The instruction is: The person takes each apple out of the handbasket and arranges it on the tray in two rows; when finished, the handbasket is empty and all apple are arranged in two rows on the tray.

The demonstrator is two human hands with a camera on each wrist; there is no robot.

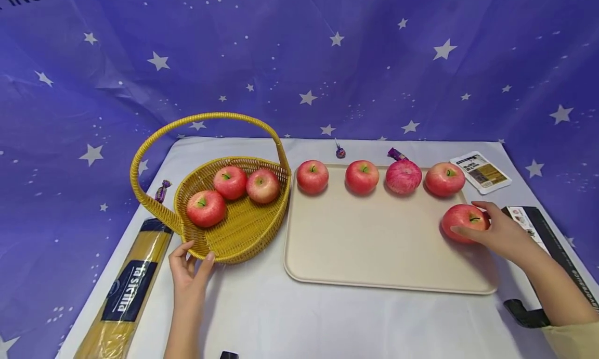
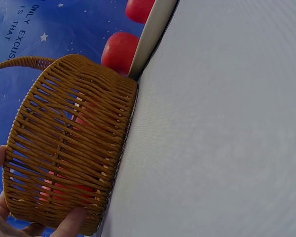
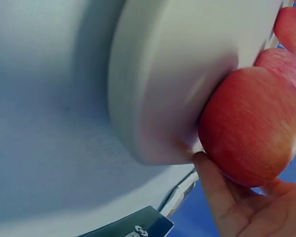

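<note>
A yellow wicker basket (image 1: 243, 234) with a tall hoop handle stands on the left of the table and holds three red apples (image 1: 206, 208). My left hand (image 1: 189, 270) grips the basket's near rim; in the left wrist view, fingers (image 2: 71, 222) lie against the woven side. On the right part of a beige tray (image 1: 374, 244), my right hand (image 1: 503, 234) holds a red apple (image 1: 460, 221) between thumb and fingers. The right wrist view shows this apple (image 3: 251, 126) low over the tray, though contact is unclear. Several more apples (image 1: 362, 177) line the tray's far edge.
A pack of spaghetti (image 1: 131, 286) lies left of the basket, near a wrapped candy (image 1: 162, 191). Behind the tray are a lollipop (image 1: 340, 152) and another candy (image 1: 396, 154). A flat food packet (image 1: 481, 171) and a black box (image 1: 557, 244) lie at right. A starry blue cloth hangs behind.
</note>
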